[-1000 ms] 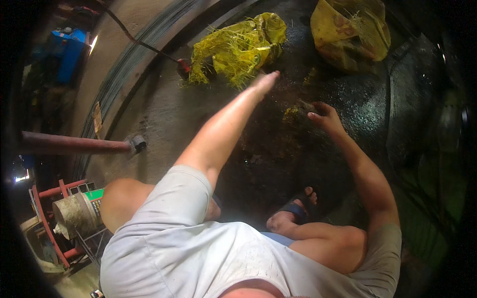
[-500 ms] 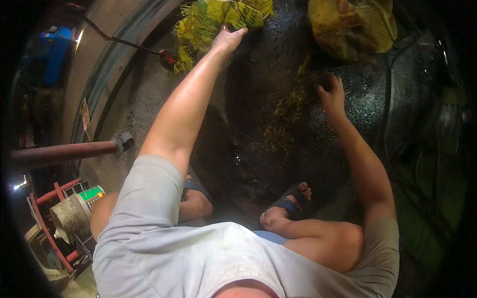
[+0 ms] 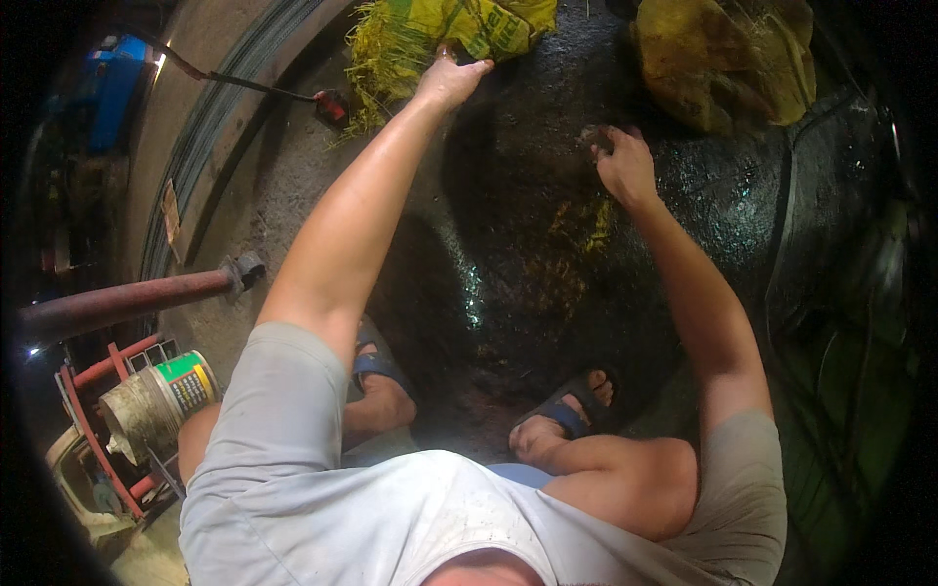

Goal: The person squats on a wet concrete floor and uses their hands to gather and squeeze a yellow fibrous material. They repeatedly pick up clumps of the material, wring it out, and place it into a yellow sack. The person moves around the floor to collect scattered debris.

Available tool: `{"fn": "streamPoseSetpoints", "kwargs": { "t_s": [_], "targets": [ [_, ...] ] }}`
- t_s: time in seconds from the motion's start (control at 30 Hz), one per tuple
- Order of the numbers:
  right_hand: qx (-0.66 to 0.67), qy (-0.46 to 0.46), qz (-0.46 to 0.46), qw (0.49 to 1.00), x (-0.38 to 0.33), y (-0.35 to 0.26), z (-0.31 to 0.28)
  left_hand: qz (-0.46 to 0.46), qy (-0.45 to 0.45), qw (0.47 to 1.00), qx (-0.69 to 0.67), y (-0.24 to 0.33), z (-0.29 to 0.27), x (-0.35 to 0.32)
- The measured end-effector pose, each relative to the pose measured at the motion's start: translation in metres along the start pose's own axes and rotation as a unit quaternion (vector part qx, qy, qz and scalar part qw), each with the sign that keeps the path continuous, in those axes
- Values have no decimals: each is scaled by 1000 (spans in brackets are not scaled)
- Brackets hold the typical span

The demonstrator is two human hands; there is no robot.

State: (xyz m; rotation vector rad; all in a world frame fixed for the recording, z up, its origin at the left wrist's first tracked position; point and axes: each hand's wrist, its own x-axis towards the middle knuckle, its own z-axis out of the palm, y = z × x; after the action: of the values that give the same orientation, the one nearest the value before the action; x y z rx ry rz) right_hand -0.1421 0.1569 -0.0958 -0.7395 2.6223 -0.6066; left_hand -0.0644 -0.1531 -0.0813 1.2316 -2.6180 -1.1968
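Where the left hand (image 3: 452,80) reaches out, we find the frayed yellow sack (image 3: 479,27) just beyond its fingers, away from the body, its visible length running roughly across the view and its far side cut off by the edge. This hand is the nearer one; its thumb points right along the sack's near edge, but we cannot tell whether the fingers grip the sack or only touch it. The right hand (image 3: 625,171) is well apart from that sack, with fingers bent and a small, blurred greyish piece (image 3: 589,134) at their tips; we cannot tell whether they close on it. Beyond and to the right of this hand we see a rounded, crumpled, brownish-yellow sack (image 3: 728,63). The frayed one looks like woven plastic, shaggy with thin strands on the left and smoother, with green print, on the right. Beneath both hands we see a dark floor (image 3: 528,195), rough and glistening with wet, with a scatter of yellow fibres (image 3: 598,227) on it.
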Motion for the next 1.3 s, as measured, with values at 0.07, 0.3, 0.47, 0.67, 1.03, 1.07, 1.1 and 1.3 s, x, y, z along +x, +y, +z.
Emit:
{"fn": "streamPoseSetpoints", "kwargs": {
  "t_s": [0.07, 0.3, 0.47, 0.67, 1.03, 1.07, 1.1, 1.3],
  "targets": [
    [65, 18, -95, 993, 0, 5, 14, 18, -35, 999, -22, 7, -1, -5],
    [-182, -117, -232, 948, -10, -8, 20, 26, -33, 998, 52, 7, -5, -18],
    [-152, -54, -219, 962, -31, -2, 8, 23, -12, 1000, 0, 9, -16, -15],
    [-184, -61, -212, 958, -45, 4, 12, 16, -12, 1000, 7, 5, 0, -17],
    [-89, 94, -63, 990, 21, 63, -36, 32, -119, 982, 142, 8, -7, -64],
    [-70, 99, -69, 990, 31, 72, -29, 49, -153, 976, 150, 5, -4, -69],
    [-50, 104, -77, 990, 39, 77, -21, 65, -184, 968, 159, 2, -2, -75],
    [-92, -8, -140, 986, 25, 29, 30, 196, -390, 861, 260, 19, -38, -154]
  ]
}}
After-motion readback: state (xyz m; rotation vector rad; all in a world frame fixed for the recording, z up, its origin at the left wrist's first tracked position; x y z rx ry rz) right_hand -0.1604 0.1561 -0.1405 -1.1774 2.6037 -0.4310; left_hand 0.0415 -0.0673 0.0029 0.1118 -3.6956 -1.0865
